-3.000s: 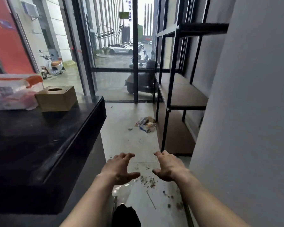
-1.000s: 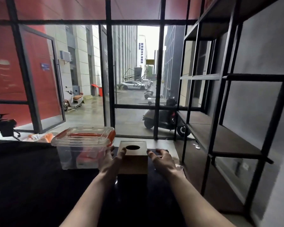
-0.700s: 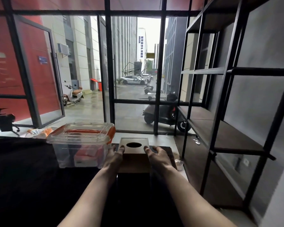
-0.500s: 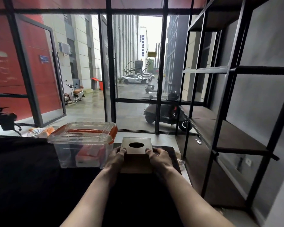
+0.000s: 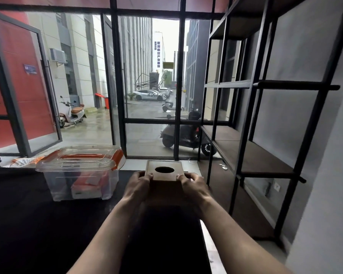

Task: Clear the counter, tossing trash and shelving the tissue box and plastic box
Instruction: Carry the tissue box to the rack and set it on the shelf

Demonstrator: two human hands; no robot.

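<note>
A moment ago the two hands were only coming up beside the tissue box. Now they have closed in on it. The left hand presses on the left side of the box and the right hand presses on the right side. The fingers curl onto the top edge on both sides. So each grip is pressed tight against the box, squeezing it from both sides.

The box sits near the far right end of the dark table. I cannot tell if its bottom has left the table yet, because the hands and dark shadow hide it.

The clear plastic box with the orange clips stands just beside it on the left, not touched. Some crumpled wrapper lies behind that box.

This looks like the start of the lift. The tissue box is now held, so it can go to the shelf on the right, which has bare boards. After that, the plastic box needs shelving and the wrapper may need tossing.
</note>
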